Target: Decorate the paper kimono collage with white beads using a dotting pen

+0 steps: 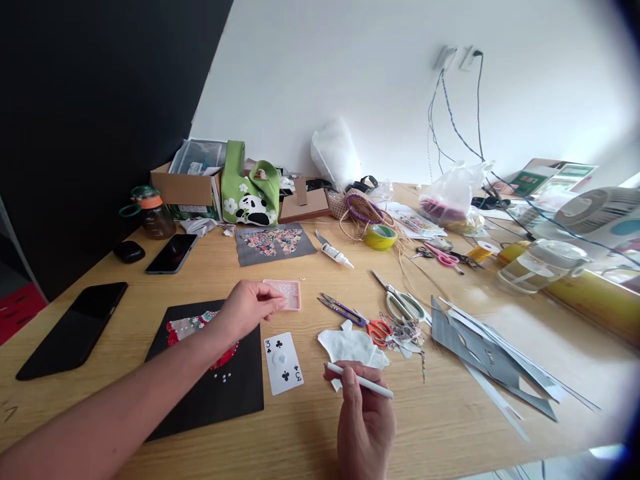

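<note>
From where I stand, the left hand (pixel 250 307) reaches over the pink tray (pixel 299 297), thumb and fingers drawn close together; I cannot tell whether a bead is caught between them. The tray sits just beyond the playing card (pixel 293 348), with tiny beads (pixel 289 291) inside it. To do this well, I'd keep those fingertips low and unhurried — a knock at the rim could scatter the beads — and hold the other hand well away.

The right hand (pixel 369 421) has its fingers closed around a white pencil (pixel 376 387), near the white cloth (pixel 343 341) and to the right of the card. The pencil's long axis runs mostly sideways, slanting from upper left to lower right — its narrower end points left and slightly away from the person, towards the card's side. The black mat (pixel 247 393) lies left of the card, partly under the left forearm.
</note>
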Demonstrator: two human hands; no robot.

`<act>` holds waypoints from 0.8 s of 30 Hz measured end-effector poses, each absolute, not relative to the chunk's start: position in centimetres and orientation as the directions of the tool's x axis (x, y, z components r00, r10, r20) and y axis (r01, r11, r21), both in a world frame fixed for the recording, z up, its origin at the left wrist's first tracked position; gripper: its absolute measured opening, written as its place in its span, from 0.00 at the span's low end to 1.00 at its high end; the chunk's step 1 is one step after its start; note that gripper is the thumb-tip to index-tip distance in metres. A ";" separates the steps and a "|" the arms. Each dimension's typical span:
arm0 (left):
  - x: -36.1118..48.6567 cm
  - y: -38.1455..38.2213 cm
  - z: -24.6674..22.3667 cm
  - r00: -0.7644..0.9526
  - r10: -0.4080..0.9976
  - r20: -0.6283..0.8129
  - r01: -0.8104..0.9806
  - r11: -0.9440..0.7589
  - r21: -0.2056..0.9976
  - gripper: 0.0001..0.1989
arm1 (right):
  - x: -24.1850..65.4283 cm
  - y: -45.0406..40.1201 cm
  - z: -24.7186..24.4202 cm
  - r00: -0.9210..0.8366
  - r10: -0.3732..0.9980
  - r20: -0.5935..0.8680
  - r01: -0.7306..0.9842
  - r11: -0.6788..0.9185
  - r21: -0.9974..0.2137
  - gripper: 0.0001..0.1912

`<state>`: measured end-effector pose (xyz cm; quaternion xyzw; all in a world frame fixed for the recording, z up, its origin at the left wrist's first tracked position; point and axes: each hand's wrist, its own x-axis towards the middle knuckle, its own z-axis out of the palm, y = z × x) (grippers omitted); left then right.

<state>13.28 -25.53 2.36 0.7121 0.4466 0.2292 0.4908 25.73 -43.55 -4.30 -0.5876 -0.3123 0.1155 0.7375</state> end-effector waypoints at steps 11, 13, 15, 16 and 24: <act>17.0 -19.2 0.5 0.565 0.773 -0.287 0.758 -0.350 0.551 0.17 | 26.1 -43.5 -6.1 0.763 0.596 0.251 0.038 0.345 -0.938 0.10; 17.5 -18.8 0.7 0.572 0.768 -0.289 0.775 -0.389 0.499 0.17 | 25.6 -43.4 -5.7 0.794 0.576 0.195 -0.011 0.334 -0.943 0.11; 17.8 -18.6 0.8 0.575 0.765 -0.290 0.787 -0.420 0.451 0.17 | 25.1 -43.4 -5.1 0.820 0.553 0.148 -0.048 0.324 -0.945 0.12; 17.9 -18.4 0.8 0.576 0.764 -0.290 0.792 -0.434 0.429 0.17 | 24.8 -43.4 -4.8 0.825 0.547 0.138 -0.055 0.322 -0.945 0.12; 17.6 -18.6 1.1 0.585 0.765 -0.270 0.803 -0.499 0.326 0.17 | 24.6 -43.4 -4.2 0.806 0.564 0.180 -0.026 0.338 -0.941 0.11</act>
